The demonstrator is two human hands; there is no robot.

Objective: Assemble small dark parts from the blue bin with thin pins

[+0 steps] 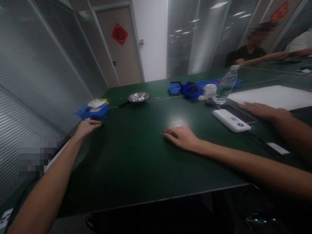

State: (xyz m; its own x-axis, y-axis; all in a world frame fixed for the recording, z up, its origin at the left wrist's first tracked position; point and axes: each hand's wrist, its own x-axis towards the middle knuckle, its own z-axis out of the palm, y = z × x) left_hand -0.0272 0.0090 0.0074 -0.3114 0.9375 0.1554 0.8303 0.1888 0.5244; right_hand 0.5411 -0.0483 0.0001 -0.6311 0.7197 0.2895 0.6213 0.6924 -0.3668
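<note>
My left hand (86,128) reaches over the left part of the green table, its fingers pinched on a small dark piece (102,124) too small to name. Just beyond that hand is a blue tray (94,113) with white and yellow packets in it. Resting on the table near the middle, my right hand (181,137) is closed around a thin metal rod (162,133). Its tip sticks out to the left, and the rest is hidden in my fingers. The two hands are well apart.
A shallow metal bowl (138,97) holding small pieces stands at the back beside a dark handle. Blue bins (174,88), a white jar (210,91) and a water bottle (226,85) are farther right. A white power bank (231,120) and phone (236,113) lie near another person's hand (264,111).
</note>
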